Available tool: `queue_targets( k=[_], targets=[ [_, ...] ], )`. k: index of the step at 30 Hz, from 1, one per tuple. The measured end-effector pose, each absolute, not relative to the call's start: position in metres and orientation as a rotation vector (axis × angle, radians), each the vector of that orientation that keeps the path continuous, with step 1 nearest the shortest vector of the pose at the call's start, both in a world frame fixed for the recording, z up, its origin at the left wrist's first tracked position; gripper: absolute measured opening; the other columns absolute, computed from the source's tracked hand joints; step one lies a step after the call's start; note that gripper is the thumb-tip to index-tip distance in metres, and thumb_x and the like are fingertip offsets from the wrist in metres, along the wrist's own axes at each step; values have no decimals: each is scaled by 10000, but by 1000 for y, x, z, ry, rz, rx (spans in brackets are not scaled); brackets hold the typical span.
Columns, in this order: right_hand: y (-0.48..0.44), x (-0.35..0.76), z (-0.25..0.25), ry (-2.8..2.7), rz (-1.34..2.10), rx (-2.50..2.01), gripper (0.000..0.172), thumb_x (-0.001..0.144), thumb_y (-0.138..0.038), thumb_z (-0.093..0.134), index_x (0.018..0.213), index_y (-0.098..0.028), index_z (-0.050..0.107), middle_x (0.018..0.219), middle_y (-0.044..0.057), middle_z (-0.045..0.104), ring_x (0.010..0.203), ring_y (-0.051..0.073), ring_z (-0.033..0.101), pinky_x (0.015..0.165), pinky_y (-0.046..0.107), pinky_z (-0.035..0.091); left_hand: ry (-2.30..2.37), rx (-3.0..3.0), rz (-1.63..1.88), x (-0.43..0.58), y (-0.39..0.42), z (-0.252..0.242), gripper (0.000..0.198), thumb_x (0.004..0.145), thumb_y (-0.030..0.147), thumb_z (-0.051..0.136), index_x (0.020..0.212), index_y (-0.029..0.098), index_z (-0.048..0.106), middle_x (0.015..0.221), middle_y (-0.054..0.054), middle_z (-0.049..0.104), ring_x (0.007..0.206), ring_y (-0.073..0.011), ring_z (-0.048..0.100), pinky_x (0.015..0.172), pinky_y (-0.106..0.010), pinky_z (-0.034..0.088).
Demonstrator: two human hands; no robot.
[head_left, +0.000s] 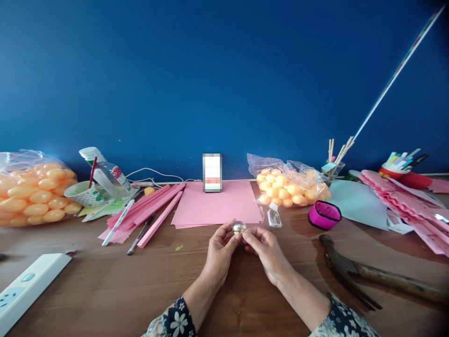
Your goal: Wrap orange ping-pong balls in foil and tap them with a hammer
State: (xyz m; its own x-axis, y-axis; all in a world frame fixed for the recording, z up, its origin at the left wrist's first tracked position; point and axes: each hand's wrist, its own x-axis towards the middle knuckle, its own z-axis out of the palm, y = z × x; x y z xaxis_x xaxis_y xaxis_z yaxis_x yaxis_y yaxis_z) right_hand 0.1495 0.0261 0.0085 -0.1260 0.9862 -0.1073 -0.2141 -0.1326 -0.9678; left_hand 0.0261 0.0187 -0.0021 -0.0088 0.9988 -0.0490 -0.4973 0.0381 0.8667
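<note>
Both my hands meet over the middle of the wooden table [105,285]. My left hand [220,252] and my right hand [264,247] pinch a small shiny silver round object [239,227] between their fingertips, each closed on it. Just beyond the hands lies a stack of pink paper sheets [217,202]. Folded pink paper strips [147,210] lie to the left of that stack, with a white pen [118,222] and a dark pen [140,234] on them.
Clear bags of orange balls sit far left [33,189] and right of centre [291,185]. A hammer [361,274] lies at the right, a pink tape roll [324,214] behind it. A power strip [28,283], paper cup [83,193], bottle [105,174] and phone [212,172] stand around.
</note>
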Motion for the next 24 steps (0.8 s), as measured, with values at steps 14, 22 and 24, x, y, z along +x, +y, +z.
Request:
queue_targets(
  k=[14,22,24],
  targets=[
    [27,148,12,-1022,1451,-1026,221,703,-357,672,792,-189,558,790,5,595,733,137,565,616,241,468,859,781,1389,27,19,-3,440,709,219,654,1132,176,540,1067,-99,643,938,-192,605,858,-333,448],
    [27,147,8,-1204,1268,-1040,165,763,-346,612,768,-190,560,716,3,591,662,137,552,613,251,475,831,731,1371,27,17,-2,426,704,226,662,1111,173,550,1048,-92,644,928,-180,606,853,-309,451],
    [28,148,7,-1247,1218,-1062,164,769,-347,603,769,-188,563,726,13,594,672,151,554,617,265,475,830,723,1372,28,17,0,420,707,229,659,1108,170,548,1040,-90,646,918,-175,609,852,-306,453]
  ],
)
